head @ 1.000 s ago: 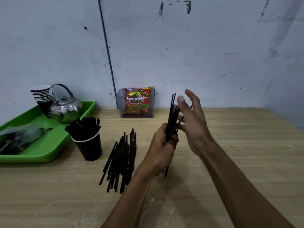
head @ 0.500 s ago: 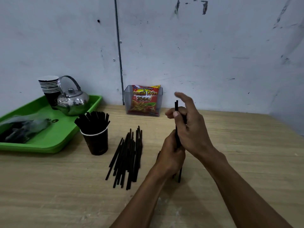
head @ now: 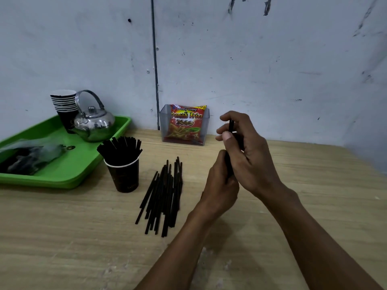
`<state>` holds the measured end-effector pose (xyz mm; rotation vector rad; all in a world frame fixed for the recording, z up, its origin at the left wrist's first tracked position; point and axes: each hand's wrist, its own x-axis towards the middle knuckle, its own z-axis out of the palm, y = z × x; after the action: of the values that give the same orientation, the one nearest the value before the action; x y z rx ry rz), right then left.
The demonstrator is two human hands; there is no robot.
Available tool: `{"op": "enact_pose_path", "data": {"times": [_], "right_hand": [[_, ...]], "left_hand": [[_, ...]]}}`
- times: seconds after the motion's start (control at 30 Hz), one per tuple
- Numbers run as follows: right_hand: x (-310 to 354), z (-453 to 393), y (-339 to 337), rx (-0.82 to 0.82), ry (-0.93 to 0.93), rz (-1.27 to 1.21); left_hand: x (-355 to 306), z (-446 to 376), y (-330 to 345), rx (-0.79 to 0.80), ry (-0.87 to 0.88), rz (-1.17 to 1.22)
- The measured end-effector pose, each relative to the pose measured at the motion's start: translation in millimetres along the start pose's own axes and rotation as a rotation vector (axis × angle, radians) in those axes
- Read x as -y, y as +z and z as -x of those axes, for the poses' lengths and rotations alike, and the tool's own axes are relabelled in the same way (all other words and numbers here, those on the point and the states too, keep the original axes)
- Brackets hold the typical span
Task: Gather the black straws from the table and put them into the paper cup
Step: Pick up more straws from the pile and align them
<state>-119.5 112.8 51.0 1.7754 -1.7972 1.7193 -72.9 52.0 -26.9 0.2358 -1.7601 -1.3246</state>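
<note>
We see both hands meeting above the middle of the wooden table [head: 293, 206], right of the loose straws. The left hand [head: 222, 185] sits lower, fingers curled round a small upright bundle of black straws [head: 231, 130]; most of the bundle is hidden inside the two hands, and only its top end shows. The right hand [head: 249, 155] wraps over from above, thumb and fingers pinched on the upper part of that same bundle. How many straws are in it we cannot tell. To the left of the hands, a loose pile of black straws [head: 165, 195] lies flat on the table, roughly parallel, pointing away from us. Further left stands the dark paper cup [head: 124, 176], upright, white-rimmed, already packed with straws fanning out of its mouth. The cup is just beside the green tray [head: 79, 166], which carries a steel kettle [head: 94, 124], a stack of dark cups [head: 63, 103] and a plastic bag [head: 29, 153] of dark items. Against the wall, a clear plastic holder [head: 162, 124] contains a red snack packet [head: 185, 124].
</note>
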Motion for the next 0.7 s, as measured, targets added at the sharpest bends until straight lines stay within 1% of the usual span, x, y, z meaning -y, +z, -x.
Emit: {"op": "enact_pose_path", "data": {"times": [0.3, 0.4, 0.53, 0.67, 0.7], "right_hand": [[-20.3, 9.9, -5.8, 0.035, 0.000, 0.289], [-25.9, 20.2, -10.7, 0.053, 0.038, 0.314], [-31.7, 32.9, -14.4, 0.114, 0.115, 0.323], [-29.8, 33.3, -20.6, 0.066, 0.090, 0.293], [-30.2, 33.0, -21.9, 0.080, 0.101, 0.308]], "left_hand": [[10.7, 4.9, 7.9, 0.060, -0.032, -0.064], [10.4, 6.3, 8.2, 0.083, -0.064, -0.056], [7.0, 11.9, 9.5, 0.100, -0.060, -0.054], [4.8, 13.1, 9.5, 0.069, -0.074, -0.038], [5.0, 12.7, 9.4, 0.049, -0.070, -0.041]]}}
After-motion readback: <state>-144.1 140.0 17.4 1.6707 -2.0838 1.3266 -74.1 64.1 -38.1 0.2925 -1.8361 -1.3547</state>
